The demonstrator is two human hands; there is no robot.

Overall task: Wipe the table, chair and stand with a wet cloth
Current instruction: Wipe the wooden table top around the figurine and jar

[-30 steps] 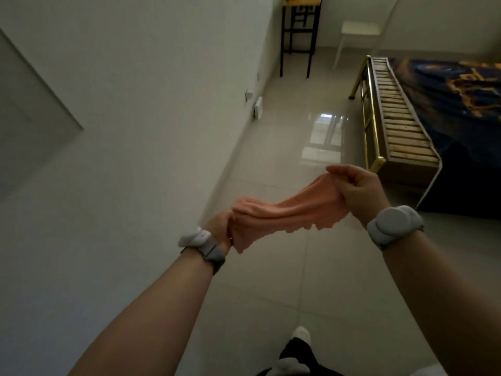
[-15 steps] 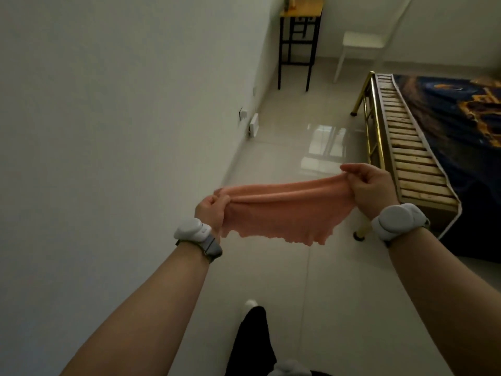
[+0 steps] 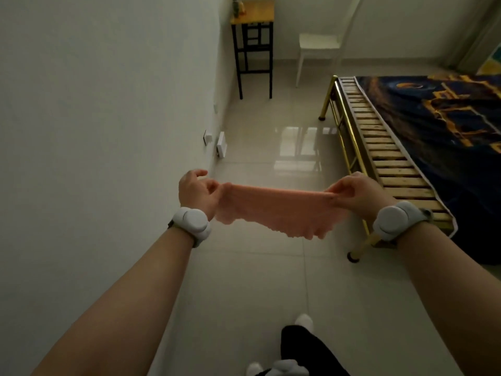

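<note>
A pink cloth (image 3: 276, 210) hangs stretched between my two hands at chest height over the tiled floor. My left hand (image 3: 196, 194) pinches its left end and my right hand (image 3: 355, 192) pinches its right end. Far ahead against the left wall stands a tall black-legged table with a wooden top (image 3: 254, 12), with a bottle (image 3: 237, 5) on it. A white chair (image 3: 318, 43) stands to the right of that table by the far wall.
A white wall (image 3: 95, 131) runs close along my left, with a socket and a small white box (image 3: 221, 145) low on it. A bed with a gold frame (image 3: 344, 131), wooden slats and a dark blue cover (image 3: 439, 126) fills the right. Glossy tiled floor lies between.
The view has moved forward along the wall toward the table and chair. My hands have drawn apart, so the bunched cloth is now pulled out flat and level.
</note>
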